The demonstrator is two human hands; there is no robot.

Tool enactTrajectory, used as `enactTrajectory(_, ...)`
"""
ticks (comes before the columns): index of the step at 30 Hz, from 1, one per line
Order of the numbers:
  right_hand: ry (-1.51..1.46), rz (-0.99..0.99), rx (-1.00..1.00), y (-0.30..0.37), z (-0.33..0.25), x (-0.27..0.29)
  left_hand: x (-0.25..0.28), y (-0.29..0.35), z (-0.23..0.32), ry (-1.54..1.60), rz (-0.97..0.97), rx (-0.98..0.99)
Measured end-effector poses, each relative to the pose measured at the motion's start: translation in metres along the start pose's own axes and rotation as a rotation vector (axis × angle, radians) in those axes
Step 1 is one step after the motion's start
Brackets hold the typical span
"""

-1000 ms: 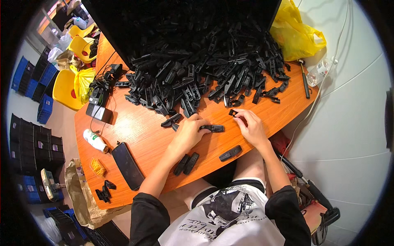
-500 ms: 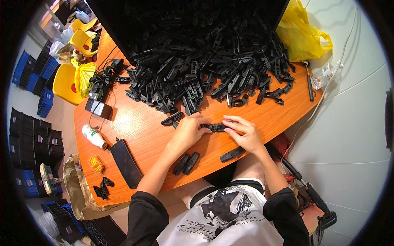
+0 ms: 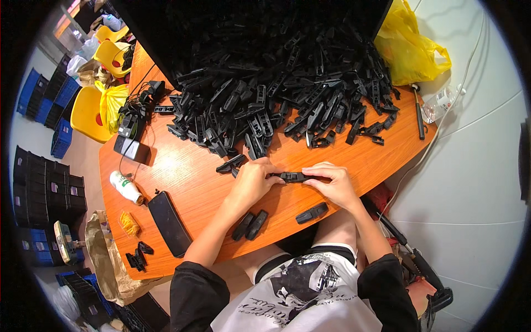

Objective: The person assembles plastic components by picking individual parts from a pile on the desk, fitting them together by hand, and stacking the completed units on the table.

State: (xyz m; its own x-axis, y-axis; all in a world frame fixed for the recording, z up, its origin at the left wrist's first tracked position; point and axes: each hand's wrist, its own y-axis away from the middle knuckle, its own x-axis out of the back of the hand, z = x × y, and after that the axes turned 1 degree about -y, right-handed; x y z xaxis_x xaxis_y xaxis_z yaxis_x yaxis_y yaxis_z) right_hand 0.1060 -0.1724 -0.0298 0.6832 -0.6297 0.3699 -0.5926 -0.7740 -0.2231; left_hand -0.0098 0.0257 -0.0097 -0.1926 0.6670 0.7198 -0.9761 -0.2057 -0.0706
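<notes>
Head view: one black plastic part point(image 3: 292, 177) runs lengthwise left to right over the bench point(image 3: 193, 174), the left hand point(image 3: 254, 181) at one end and the right hand point(image 3: 334, 186) at the other, equally near, the fingers of both clamped on it. Toward the near edge lie three similar pieces point(image 3: 256, 225), two left, one right; beyond, a heap point(image 3: 260, 122) too tangled to count.
</notes>
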Motion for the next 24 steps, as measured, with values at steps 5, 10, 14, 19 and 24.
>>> enactTrajectory(5,0.023,0.04,0.046,0.001,-0.001,-0.005,-0.005,0.001,-0.001,0.008,0.02,0.017)
enactTrajectory(10,-0.002,0.013,0.064,-0.002,-0.002,-0.016,-0.012,0.004,0.001,-0.051,0.085,-0.11)
enactTrajectory(14,-0.009,-0.01,0.079,-0.005,-0.002,-0.011,-0.003,0.005,0.01,-0.087,0.05,-0.107)
enactTrajectory(19,0.015,-0.181,0.016,0.006,-0.004,0.02,0.043,0.002,0.017,-0.052,0.124,0.031)
enactTrajectory(24,0.018,-0.489,0.134,0.008,-0.012,0.039,0.042,0.003,-0.009,-0.31,0.245,0.156)
